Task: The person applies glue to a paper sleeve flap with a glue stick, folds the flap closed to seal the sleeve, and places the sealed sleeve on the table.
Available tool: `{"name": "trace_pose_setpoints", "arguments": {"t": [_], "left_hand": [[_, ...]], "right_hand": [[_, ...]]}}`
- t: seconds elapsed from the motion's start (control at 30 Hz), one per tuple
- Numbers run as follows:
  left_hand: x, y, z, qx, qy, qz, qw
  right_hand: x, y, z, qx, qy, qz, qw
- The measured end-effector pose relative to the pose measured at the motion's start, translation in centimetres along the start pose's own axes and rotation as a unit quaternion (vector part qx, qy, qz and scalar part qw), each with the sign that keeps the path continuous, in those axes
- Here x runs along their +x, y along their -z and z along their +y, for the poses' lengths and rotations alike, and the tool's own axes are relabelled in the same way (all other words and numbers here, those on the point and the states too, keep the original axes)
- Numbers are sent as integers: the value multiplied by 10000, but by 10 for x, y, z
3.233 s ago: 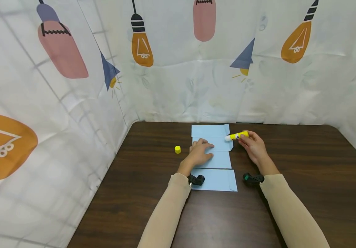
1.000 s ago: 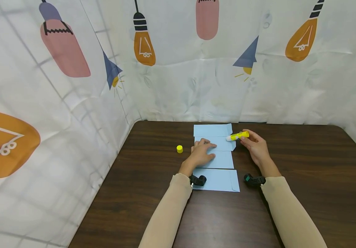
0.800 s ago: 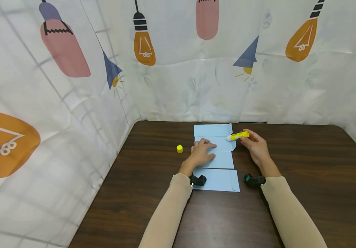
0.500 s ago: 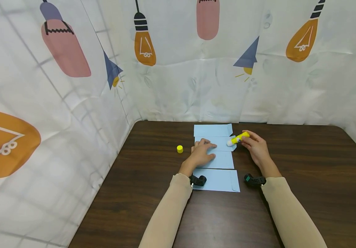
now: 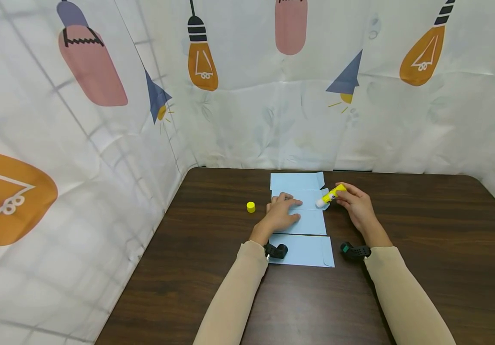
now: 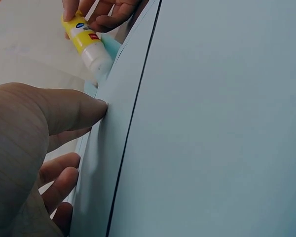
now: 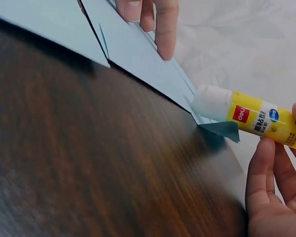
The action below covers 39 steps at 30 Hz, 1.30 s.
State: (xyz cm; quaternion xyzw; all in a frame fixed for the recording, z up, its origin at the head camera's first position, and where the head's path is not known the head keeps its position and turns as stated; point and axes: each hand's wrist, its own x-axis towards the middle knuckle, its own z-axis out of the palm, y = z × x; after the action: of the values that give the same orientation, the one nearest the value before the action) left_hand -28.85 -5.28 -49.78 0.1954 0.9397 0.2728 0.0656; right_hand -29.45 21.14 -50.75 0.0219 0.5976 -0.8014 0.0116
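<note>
Several light blue envelopes lie in a column on the table. My left hand rests on the middle ones, fingers spread, with the thumb on the envelope just nearer to me. Between thumb and fingers, my right hand pinches a yellow glue stick tilted down to the left. Its white end is at the open flap of the second envelope from the back. The right wrist view shows the glue stick against that flap; the exact contact point is hidden.
A yellow cap stands on the dark wooden table, left of the envelopes. The farthest envelope also has its flap out to the right. The nearest envelope lies by my left wrist. A printed curtain borders the table behind and left.
The glue stick's white end has moved along the flap towards me, and the stick has tilted more steeply. My left hand has stayed on the envelopes. The view has shifted slightly.
</note>
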Motion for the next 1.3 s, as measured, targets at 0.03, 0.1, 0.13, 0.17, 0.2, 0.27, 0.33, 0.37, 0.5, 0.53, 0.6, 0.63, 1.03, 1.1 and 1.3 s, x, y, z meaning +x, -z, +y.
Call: {"name": "trace_pose_setpoints", "arguments": {"t": [0.03, 0.1, 0.13, 0.17, 0.2, 0.27, 0.33, 0.37, 0.5, 0.53, 0.6, 0.63, 1.03, 1.1, 1.3], "left_hand": [[0, 0, 0, 7, -10, 4, 10000], [0, 0, 0, 17, -14, 5, 10000], [0, 0, 0, 15, -21, 11, 10000], [0, 0, 0, 17, -21, 10, 10000], [0, 0, 0, 28, -21, 8, 10000], [-1, 1, 1, 36, -24, 2, 10000], [-1, 1, 1, 40, -29, 4, 10000], [-1, 1, 1, 31, -27, 3, 10000], [-2, 2, 1, 7, -28, -6, 10000], [-2, 2, 1, 1, -26, -12, 10000], [-1, 1, 1, -1, -28, -20, 10000], [-1, 1, 0, -2, -25, -23, 10000], [-1, 0, -1, 1, -30, -45, 10000], [-1, 0, -2, 13, -38, -40, 10000], [0, 0, -2, 20, -45, -20, 10000]], "right_hand": [[0, 0, 0, 28, 19, -28, 10000], [0, 0, 0, 75, 34, -58, 9999], [0, 0, 0, 101, 45, -60, 9999], [0, 0, 1, 102, 49, -50, 9999], [0, 0, 1, 98, 52, -28, 9999], [0, 0, 1, 82, 47, 33, 9999], [-1, -1, 1, 74, 54, 103, 9999], [-1, -1, 0, 36, 50, 141, 9999], [-2, -2, -1, -34, 25, 302, 9995], [-3, -3, -1, -68, 17, 335, 9994], [-3, -3, -1, -89, 13, 382, 9992], [-3, -4, -1, -106, 13, 403, 9991], [-3, -3, -1, -98, -5, 403, 9991], [-3, -3, -1, -6, 1, 392, 9992], [-2, -3, -2, 138, 47, 328, 9994]]}}
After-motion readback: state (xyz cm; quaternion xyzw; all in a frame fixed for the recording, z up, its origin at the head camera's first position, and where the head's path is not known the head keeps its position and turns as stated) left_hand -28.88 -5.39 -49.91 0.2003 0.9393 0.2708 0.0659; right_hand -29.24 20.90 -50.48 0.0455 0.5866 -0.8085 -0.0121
